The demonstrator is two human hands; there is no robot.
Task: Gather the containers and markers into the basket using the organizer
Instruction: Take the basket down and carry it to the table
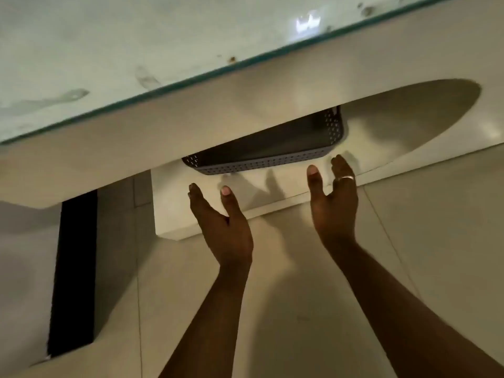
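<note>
Left hand (223, 227) and right hand (334, 203) are spread apart, empty, just short of the basket (268, 157): dark perforated plastic, oblong, round-cornered, long side facing them, on the white shelf (191, 211) under the glass-topped table (109, 64).

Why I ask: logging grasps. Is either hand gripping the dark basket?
No, the left hand and right hand are open, neither curled round the basket.
</note>
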